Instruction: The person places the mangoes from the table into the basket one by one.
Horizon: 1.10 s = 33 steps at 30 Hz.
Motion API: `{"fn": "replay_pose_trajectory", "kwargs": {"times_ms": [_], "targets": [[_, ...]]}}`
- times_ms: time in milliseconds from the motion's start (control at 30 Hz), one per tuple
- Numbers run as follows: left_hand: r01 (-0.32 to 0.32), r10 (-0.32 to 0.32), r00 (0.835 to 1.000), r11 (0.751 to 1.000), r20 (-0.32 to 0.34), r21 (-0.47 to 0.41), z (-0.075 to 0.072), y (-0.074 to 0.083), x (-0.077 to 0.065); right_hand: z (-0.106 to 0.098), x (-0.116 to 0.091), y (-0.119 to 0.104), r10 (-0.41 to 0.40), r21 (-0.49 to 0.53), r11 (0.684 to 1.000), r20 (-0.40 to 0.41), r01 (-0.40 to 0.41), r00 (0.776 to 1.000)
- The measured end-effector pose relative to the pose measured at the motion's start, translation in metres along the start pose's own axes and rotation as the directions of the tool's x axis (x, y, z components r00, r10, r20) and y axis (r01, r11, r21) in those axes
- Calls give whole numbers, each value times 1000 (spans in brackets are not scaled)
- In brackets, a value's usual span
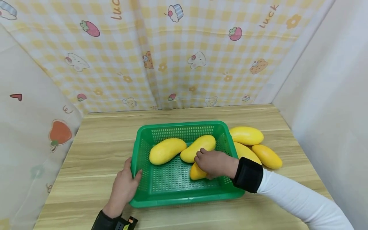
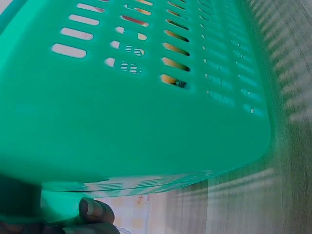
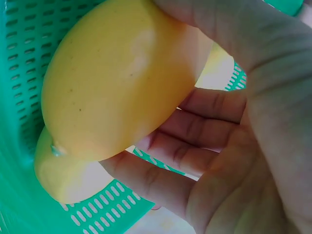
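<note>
A green plastic basket (image 1: 184, 198) with slotted walls stands on the table. My left hand (image 1: 123, 185) grips its left rim, thumb over the edge; in the left wrist view the basket's outer wall (image 2: 122, 131) covers most of the hand, leaving some fingertips (image 2: 95, 210) visible. Inside the basket, my right hand (image 1: 215, 163) holds a yellow mango (image 1: 196, 172), partly hidden beneath it. From the right wrist, the held mango (image 3: 117, 87) appears between thumb and fingers. Two other mangoes lie in the basket, one on the left (image 1: 166, 151) and one behind my right hand (image 1: 201, 147).
On the table (image 1: 95, 153), right of the basket, lie three more mangoes: one at the back (image 1: 246, 135), one against the basket (image 1: 244, 152) and one farther right (image 1: 267, 156). A checked curtain (image 1: 178, 70) hangs behind the table, with pale walls at both sides.
</note>
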<state>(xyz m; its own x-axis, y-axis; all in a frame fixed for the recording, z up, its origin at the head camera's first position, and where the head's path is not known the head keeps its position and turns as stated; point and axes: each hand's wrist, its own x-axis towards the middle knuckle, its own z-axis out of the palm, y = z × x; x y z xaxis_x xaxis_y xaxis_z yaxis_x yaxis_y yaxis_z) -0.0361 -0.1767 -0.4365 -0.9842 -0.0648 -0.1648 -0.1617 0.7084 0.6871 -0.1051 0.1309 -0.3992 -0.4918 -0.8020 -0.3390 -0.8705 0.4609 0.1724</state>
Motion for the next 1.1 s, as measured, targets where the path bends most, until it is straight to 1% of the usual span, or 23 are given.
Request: {"fn": "replay_pose_trajectory", "kwargs": {"times_ms": [200, 333, 467, 600, 833, 1100], "targets": [[-1, 1, 1000, 1000, -6, -3, 0, 1, 0, -1, 1, -1, 5, -90, 996, 0, -5, 1000], [-2, 2, 1000, 1000, -13, -7, 0, 0, -1, 1, 4, -5, -9, -177, 984, -38, 2, 999], [-10, 10, 1000, 1000, -19, -6, 1, -1, -1, 4, 5, -7, -9, -227, 974, -79, -9, 997], [-12, 12, 1000, 1000, -18, 3, 2, -2, -1, 9, 6, -10, -3, -253, 967, -92, -21, 996], [-15, 16, 1000, 1000, -18, 6, 2, -2, 0, 13, 6, -12, 32, -264, 962, -128, -66, 991], [-21, 21, 1000, 1000, -22, 12, 3, -2, 0, 13, 3, -12, 78, -256, 961, -97, -101, 992]]}}
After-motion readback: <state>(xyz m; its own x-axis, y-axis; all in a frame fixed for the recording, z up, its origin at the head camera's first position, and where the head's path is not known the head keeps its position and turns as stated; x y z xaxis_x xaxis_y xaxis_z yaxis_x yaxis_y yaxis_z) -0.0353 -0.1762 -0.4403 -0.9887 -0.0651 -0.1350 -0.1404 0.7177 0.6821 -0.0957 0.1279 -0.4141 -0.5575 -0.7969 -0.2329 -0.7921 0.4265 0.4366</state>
